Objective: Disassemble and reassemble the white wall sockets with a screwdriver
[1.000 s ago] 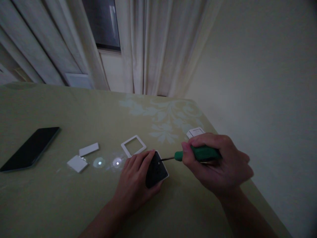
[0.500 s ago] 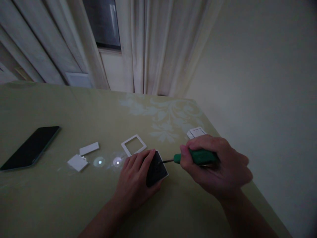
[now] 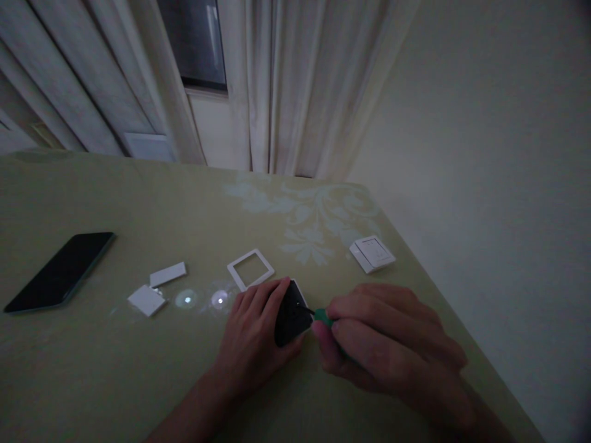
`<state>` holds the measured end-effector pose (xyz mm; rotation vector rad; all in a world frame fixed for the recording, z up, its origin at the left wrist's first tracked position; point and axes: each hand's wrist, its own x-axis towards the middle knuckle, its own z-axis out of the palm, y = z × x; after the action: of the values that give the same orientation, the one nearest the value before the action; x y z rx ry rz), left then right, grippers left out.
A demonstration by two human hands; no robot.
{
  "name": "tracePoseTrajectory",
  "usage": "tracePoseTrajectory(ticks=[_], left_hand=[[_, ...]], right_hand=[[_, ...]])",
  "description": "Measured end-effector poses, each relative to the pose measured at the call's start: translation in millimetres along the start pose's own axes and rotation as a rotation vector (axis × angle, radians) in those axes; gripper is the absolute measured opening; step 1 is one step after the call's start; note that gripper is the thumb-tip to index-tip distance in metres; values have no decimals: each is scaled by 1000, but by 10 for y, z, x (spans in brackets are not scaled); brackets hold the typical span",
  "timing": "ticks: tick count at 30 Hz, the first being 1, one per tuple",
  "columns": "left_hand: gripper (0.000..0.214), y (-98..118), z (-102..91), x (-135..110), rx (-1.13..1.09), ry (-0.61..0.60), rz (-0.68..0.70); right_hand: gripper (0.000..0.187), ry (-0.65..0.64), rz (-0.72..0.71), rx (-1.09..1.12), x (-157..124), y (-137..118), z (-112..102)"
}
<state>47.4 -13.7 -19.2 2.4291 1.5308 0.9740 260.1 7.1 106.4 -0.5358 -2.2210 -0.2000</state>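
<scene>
My left hand (image 3: 252,338) grips a dark square switch module (image 3: 290,320) with a white edge, holding it tilted on the yellow-green tablecloth (image 3: 115,369). My right hand (image 3: 383,344) is closed round a green-handled screwdriver (image 3: 323,317); only a bit of the handle shows past my fingers. Its thin metal tip touches the face of the module. A white square frame (image 3: 250,269) lies just beyond my left hand.
A whole white switch (image 3: 372,253) lies near the table's right edge. Two small white cover pieces (image 3: 157,286) and a dark phone (image 3: 60,271) lie to the left. Two bright light spots (image 3: 203,300) shine on the cloth. Curtains (image 3: 286,86) and a wall stand behind.
My right hand has dropped lower and nearer with the screwdriver, fingers now covering most of the handle, which uncovers the white switch behind it. My left hand and the module have stayed put.
</scene>
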Motion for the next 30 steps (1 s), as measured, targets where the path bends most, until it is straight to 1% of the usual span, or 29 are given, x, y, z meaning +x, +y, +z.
tracePoseTrajectory(ticks=[3,4,6,7,9,10,11,12,14,16,17,19,21,22,24,26,30], left_hand=[[78,2,2,-3,2,6,8],[77,3,2,-2,1,7,10],[75,5,3,0,-1,6,8],[74,4,5,0,-2,8,4],[73,-3,11,-3,-5,15,-2],[73,-9,15,-6,-7,21,-4],[74,-15,20,-10,-13,22,-6],[75,-20,24,-14,-23,23,-7],[76,-26,29,-18,-52,27,-10],[75,-25,28,-17,-67,22,-16],[75,-23,25,-15,-61,14,-23],[73,-16,21,-10,-39,-16,-42],[71,-8,24,-7,-51,-40,-54],[71,-3,29,-7,-76,-52,-53],[71,9,43,-7,-140,-73,-44],[68,21,54,-5,-191,-105,-54],[60,35,53,6,-215,-153,-83]], right_hand=[[17,45,13,0,53,-1,27],[16,32,26,16,83,-7,21],[6,-20,62,75,145,-29,-11],[8,-51,78,120,169,-41,-33],[29,-99,100,224,193,-56,-75],[35,-115,98,260,194,-53,-89],[35,-127,78,262,189,-43,-96],[32,-127,46,228,181,-26,-96],[26,-101,-21,109,170,20,-81],[32,-90,-44,62,176,64,-58],[36,-97,-30,101,186,79,-46],[41,-129,20,251,203,98,-23],[40,-119,59,340,201,107,3],[36,-96,64,316,191,111,18],[29,-45,56,187,160,121,49],[34,-34,58,129,133,132,70],[39,-99,120,322,113,147,77]])
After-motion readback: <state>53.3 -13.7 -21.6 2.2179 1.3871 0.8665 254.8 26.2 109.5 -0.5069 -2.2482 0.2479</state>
